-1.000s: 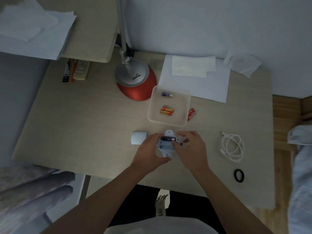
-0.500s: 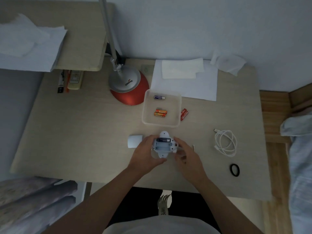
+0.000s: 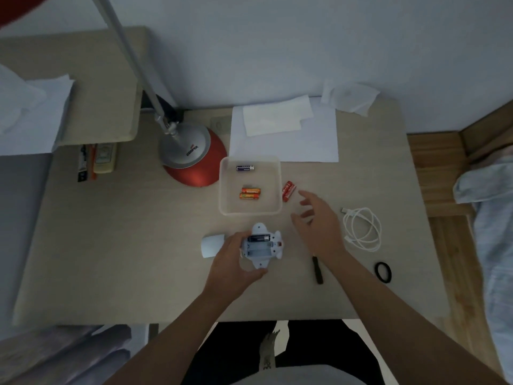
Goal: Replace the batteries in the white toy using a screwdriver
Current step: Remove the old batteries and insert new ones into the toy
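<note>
Grips the toy with the left hand, fingers curled round its left side, keeping it on the desk just in front of the tray, compartment up and open. Has pulled the right hand off the compartment, where it worked a second ago, and swung it out to the right. Holds it now open and empty, fingers spread, near the red batteries lying just beside the tray. Shows one battery seated in the top slot, lower slots bare. Means, probably, one cell fitted and the next being fetched. Leaves the screwdriver flat under the right wrist and a white piece, likely the cover, just left of the toy, both wanted only once the slots are full.
</note>
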A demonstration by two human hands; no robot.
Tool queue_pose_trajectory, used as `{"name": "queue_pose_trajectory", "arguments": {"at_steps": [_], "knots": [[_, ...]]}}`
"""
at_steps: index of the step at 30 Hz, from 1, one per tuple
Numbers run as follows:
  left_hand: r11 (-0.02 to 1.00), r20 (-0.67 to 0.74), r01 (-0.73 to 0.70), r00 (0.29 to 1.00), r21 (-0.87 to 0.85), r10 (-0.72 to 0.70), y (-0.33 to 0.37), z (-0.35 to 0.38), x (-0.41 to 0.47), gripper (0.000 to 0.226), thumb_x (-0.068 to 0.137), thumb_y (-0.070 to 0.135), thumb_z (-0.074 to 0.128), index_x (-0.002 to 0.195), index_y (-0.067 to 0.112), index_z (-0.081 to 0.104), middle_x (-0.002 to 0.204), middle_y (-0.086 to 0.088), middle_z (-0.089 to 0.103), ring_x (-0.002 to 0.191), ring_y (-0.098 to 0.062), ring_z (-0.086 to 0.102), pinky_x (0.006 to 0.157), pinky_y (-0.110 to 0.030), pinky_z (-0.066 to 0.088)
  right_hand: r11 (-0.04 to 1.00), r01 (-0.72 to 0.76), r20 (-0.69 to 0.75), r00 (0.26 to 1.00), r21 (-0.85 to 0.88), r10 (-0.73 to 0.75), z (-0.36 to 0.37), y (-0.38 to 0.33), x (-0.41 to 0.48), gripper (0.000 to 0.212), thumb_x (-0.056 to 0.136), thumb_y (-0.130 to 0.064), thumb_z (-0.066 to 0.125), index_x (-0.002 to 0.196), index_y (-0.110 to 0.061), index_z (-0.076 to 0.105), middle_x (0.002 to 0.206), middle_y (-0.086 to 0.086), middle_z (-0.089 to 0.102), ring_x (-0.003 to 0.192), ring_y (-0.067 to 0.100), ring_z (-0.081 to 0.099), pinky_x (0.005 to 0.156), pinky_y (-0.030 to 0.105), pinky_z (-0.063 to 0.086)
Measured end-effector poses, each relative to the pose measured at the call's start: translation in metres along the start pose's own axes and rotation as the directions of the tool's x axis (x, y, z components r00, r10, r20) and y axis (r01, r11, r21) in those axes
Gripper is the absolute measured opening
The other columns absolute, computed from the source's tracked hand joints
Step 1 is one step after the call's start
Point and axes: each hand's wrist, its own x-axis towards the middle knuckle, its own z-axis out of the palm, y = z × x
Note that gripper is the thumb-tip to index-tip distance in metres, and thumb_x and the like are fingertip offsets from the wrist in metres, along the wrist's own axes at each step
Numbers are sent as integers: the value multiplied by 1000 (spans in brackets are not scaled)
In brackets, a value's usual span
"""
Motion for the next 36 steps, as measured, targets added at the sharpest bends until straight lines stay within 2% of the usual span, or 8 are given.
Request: {"name": "queue_pose_trajectory", "arguments": {"at_steps": [5, 8, 15, 22, 26, 30, 33, 36], "knots": [[1000, -1, 5, 1000, -20, -5, 0, 2, 0, 76, 63, 29, 92, 125, 37, 48, 116, 21, 56, 108, 4, 52, 87, -7, 39, 994, -73, -3, 997, -87, 73, 5, -8, 34, 69, 81, -33, 76, 143, -26, 46, 111, -3, 58, 82, 12, 60, 79, 30, 51], [1000, 2, 3, 1000, -16, -3, -3, 3, 0, 75, 63, 31, 92, 126, 32, 51, 116, 19, 57, 108, 1, 54, 88, -9, 40, 988, -98, 13, 995, -121, 101, 14, -8, 44, 69, 80, -33, 75, 142, -23, 45, 116, 3, 58, 96, 21, 61, 87, 37, 51], [1000, -9, -5, 1000, -13, 5, -3, 4, 1, 76, 63, 31, 92, 126, 32, 51, 116, 18, 58, 108, -2, 56, 89, -13, 43, 969, -159, -24, 987, -191, 157, 23, -11, 52, 53, 81, -32, 76, 126, -15, 54, 118, 6, 54, 102, 26, 59, 88, 37, 50], [1000, -25, 5, 1000, -30, -6, -2, 5, 0, 75, 62, 31, 93, 126, 30, 52, 115, 18, 57, 107, -3, 56, 88, -15, 44, 971, -89, -16, 996, -221, 87, 22, -4, 52, 41, 81, -29, 77, 114, -15, 58, 108, 6, 56, 93, 23, 58, 79, 34, 47], [1000, -33, 10, 999, -28, -11, -2, 6, -1, 75, 63, 32, 92, 126, 29, 52, 115, 17, 57, 105, -3, 55, 86, -14, 44, 986, -108, -40, 994, -124, 104, 14, -2, 43, 31, 80, -29, 75, 104, -18, 59, 96, -1, 63, 81, 15, 61, 72, 29, 49], [999, -32, 33, 999, -16, -34, -4, 7, -2, 75, 63, 36, 91, 126, 30, 51, 115, 16, 56, 104, -1, 54, 83, -11, 42, 974, -201, -6, 979, 105, 203, -2, -11, 23, 35, 79, -17, 76, 108, -24, 59, 88, -7, 70, 69, -1, 65, 57, 11, 48], [998, -31, 46, 998, -30, -47, -5, 8, -3, 76, 63, 35, 91, 127, 29, 51, 116, 16, 57, 105, 3, 52, 83, -6, 38, 959, -203, 33, 979, 197, 200, -11, -18, 4, 40, 80, -11, 73, 109, -35, 59, 91, -6, 70, 73, 1, 67, 57, 19, 53], [998, -33, 49, 998, -42, -50, -3, 9, -3, 75, 63, 33, 92, 126, 27, 52, 115, 15, 57, 103, 4, 52, 82, -4, 37, 954, -174, 61, 985, 243, 164, -14, -24, -13, 38, 87, -7, 65, 109, -37, 64, 91, -3, 70, 76, 12, 69, 64, 31, 58]]}}
